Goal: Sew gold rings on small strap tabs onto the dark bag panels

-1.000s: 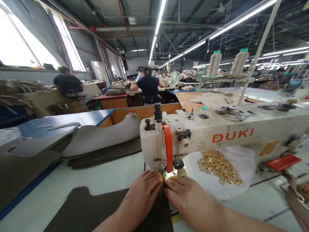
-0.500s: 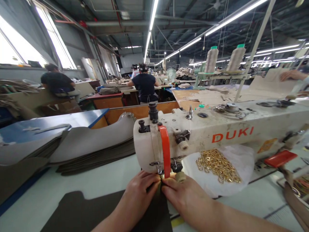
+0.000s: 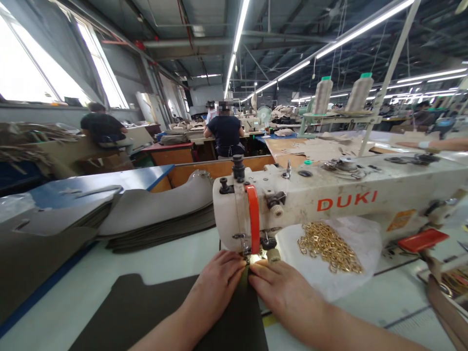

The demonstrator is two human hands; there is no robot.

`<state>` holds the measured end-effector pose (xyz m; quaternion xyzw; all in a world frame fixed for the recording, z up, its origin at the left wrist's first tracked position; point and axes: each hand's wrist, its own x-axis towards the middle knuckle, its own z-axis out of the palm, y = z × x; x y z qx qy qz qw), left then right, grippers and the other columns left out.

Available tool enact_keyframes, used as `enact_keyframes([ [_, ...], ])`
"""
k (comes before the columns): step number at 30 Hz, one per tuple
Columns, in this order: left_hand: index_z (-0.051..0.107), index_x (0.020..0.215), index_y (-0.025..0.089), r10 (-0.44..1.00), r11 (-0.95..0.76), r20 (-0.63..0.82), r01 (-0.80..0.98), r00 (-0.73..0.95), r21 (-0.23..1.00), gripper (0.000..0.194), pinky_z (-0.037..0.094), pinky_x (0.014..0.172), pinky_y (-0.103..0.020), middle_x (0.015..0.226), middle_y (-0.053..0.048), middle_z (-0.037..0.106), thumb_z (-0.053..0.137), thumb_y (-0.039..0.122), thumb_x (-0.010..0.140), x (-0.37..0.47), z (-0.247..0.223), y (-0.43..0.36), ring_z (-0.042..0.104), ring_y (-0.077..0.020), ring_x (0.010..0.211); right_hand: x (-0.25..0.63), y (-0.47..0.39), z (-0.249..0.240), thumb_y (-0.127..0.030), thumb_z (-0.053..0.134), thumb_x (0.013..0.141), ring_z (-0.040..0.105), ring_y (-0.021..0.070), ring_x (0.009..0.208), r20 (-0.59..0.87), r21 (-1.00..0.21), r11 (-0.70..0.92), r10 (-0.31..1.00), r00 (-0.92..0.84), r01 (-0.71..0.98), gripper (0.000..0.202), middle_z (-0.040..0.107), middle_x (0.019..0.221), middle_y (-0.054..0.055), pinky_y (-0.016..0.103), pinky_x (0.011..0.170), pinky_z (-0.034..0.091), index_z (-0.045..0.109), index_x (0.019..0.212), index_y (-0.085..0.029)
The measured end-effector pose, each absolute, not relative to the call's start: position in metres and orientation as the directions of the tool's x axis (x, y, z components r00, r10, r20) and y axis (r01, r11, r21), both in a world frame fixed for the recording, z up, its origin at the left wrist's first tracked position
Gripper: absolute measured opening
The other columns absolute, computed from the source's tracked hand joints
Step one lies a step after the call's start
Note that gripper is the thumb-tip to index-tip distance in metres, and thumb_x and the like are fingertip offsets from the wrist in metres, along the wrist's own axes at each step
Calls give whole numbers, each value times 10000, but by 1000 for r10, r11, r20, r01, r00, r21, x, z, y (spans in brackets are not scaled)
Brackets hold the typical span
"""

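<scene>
A white sewing machine [image 3: 292,204] marked DUKI stands in front of me, with a red guard [image 3: 253,219] down its head. Under the needle area lies a dark grey-green fabric panel [image 3: 164,312], running back toward me. My left hand [image 3: 217,280] presses on it just left of the presser foot, fingers closed together. Close on the other side, my right hand [image 3: 283,287] pinches near the panel's right edge with bent fingers. A lit spot glows by the needle between the fingertips. The needle and the fabric edge there are mostly hidden by my fingers.
Gold metal rings [image 3: 329,246] are heaped on a white plastic bag [image 3: 367,263] right of my hands. Stacked dark panels [image 3: 161,209] lie at left. Two thread cones [image 3: 323,97] stand behind the machine. A co-worker's arm [image 3: 446,145] reaches in at right. Other people sit farther back.
The camera view has shifted slightly, moving the machine head to the right. Both hands stay at the needle. The co-worker's raised beige piece at right has come down.
</scene>
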<state>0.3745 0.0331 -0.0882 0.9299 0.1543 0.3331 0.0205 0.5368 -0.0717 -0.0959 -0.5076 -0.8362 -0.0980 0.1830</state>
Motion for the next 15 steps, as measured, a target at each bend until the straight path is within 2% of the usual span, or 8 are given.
enact_keyframes([
  [3, 676, 969, 149, 186, -967, 528, 251, 828, -53, 327, 550, 874, -300, 942, -65, 743, 358, 94, 918, 367, -86, 26, 676, -171, 920, 537, -78, -93, -165, 563, 901, 549, 198, 1078, 425, -21, 531, 772, -473, 847, 159, 642, 1119, 81, 324, 975, 415, 589, 1053, -128],
  [6, 650, 1073, 105, 159, -945, 442, 267, 883, -192, 344, 517, 938, -307, 1080, -93, 714, 353, 76, 903, 358, -87, 21, 648, -183, 1033, 538, -80, -90, -178, 535, 920, 551, 193, 1075, 402, -3, 568, 754, -519, 823, 160, 641, 1132, 71, 312, 985, 403, 592, 1062, -133],
  [10, 607, 1165, 87, 180, -937, 381, 275, 907, -213, 349, 494, 967, -293, 1178, -107, 669, 377, 111, 904, 352, -93, 20, 603, -183, 1117, 537, -81, -90, -175, 504, 931, 545, 204, 1094, 348, 9, 572, 767, -539, 820, 180, 627, 1165, 83, 320, 981, 408, 585, 1084, -125],
  [15, 617, 1173, 121, 194, -943, 344, 272, 919, -194, 383, 473, 990, -286, 1197, -90, 661, 396, 80, 864, 351, -95, 22, 594, -177, 1132, 537, -80, -91, -181, 466, 945, 543, 203, 1093, 326, 22, 573, 771, -547, 820, 183, 624, 1157, 99, 320, 970, 416, 579, 1075, -117],
])
